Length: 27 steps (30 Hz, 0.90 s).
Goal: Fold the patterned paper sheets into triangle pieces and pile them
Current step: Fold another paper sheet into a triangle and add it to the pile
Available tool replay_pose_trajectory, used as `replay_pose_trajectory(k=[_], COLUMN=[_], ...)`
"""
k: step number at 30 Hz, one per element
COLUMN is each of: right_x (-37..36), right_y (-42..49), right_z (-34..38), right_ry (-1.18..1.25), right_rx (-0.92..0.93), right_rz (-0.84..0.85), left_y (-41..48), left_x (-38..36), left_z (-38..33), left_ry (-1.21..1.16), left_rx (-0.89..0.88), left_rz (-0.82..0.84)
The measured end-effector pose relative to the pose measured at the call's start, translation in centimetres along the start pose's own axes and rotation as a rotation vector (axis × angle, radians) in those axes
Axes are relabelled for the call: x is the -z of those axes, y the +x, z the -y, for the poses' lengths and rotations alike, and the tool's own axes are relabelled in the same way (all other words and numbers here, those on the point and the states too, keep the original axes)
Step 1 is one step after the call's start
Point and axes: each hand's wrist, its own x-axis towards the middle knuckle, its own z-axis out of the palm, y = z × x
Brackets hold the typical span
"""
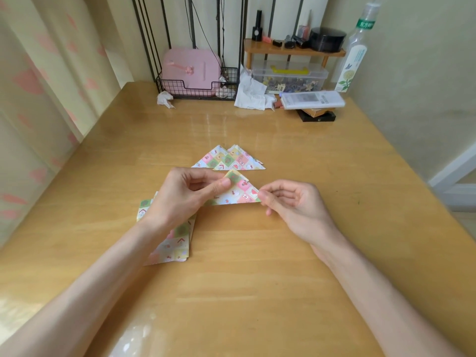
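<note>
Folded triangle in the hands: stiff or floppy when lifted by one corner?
Likely light: fingertip pinches of the left hand and right hand hold the folded triangle. Its layered fold probably keeps it fairly flat. On the glossy table it might slide.

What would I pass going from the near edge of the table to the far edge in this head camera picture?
Stack of flat patterned sheets → folded triangle, pinched by the left hand and right hand → pile of finished triangles → black wire basket holding a pink case.
</note>
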Motion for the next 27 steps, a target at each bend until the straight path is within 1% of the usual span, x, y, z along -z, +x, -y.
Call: replay_pose_trajectory(k=[2, 6, 10, 14, 17, 21, 23, 25, 27], right_x=[-0.2, -0.3, -1.4, -3.5, -4.9, -5.8, -6.0, -6.1, -6.3], right_y=[0.4, 1.5, 3.8, 6.6, 8.2, 8.5, 8.3, 8.2, 7.9], right_z=[-0.1, 0.1, 0.1, -0.2, -0.7, -1.3, -1.3, -1.1, -0.7], right_ry=[0.021, 0.029, -0.001, -0.089, -0.187, -0.53, -0.651, -0.678, -0.653], right_rx=[-0.023, -0.053, -0.073, -0.033, 0.011, 0.146, 0.208, 0.233, 0.26], right_rz=[-0.062, -0.153, -0.178, -0.194, -0.215, -0.268, -0.282, -0.3, -0.303], left_y=[0.3, 1.2, 1.8, 1.8, 1.8, 1.9, 1.9, 2.0, 2.0], left_x=[0.9, 3.8, 6.1, 7.2, 7.4, 7.7, 7.7, 7.7, 7.8], left_z=[-0.1, 0.1, 1.2, 2.1, 2.4, 2.5, 2.7, 2.8, 2.9], left_ry=[0.037, 0.052, 0.089, 0.1, 0.151, 0.171, 0.165, 0.164, 0.167], left_rx=[-0.037, -0.139, -0.165, -0.169, -0.169, -0.162, -0.161, -0.164, -0.164], left_rz=[-0.005, -0.114, -0.209, -0.222, -0.196, -0.186, -0.183, -0.178, -0.176])
